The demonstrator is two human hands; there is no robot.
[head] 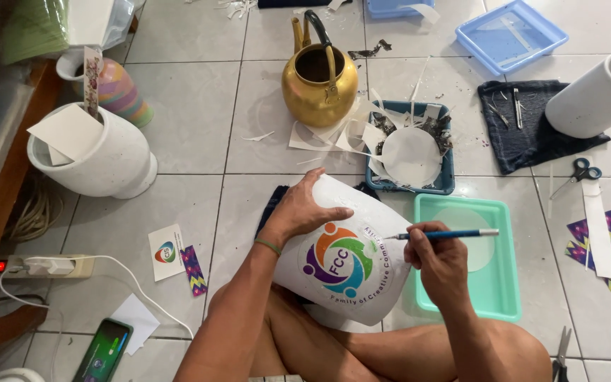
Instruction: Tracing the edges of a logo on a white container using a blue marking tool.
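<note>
Head view, looking down on a seated person's bare legs and a tiled floor (pixel 192 120) strewn with craft things. A white vase (pixel 362 212) with a round multicoloured emblem lies tilted across the person's lap, its long axis running from the lower right near the knees up to the upper left, where one end points away toward a golden kettle (pixel 318 79). The left hand (pixel 304 210) lies spread over the vase's upper left flank, fingers splayed and pressing on the white surface to steady it. The right hand (pixel 438 258) is clenched around a slim blue tool (pixel 447 234), a pen or craft knife, I cannot tell which; the tool lies nearly level, its long axis left to right, with its tip pointing left and touching the vase just beside the upper right edge of the emblem. Under the right hand sits a green tray (pixel 500 301) holding a pale disc. Beyond the vase stands a dark blue tray (pixel 448 185) full of paper scraps and a white round cut-out. A second white vase (pixel 104 166) stands well apart at the left, with a striped one (pixel 125 95) behind it. Scissors (pixel 580 172) lie on the floor at the right, near a dark cloth (pixel 525 141).
</note>
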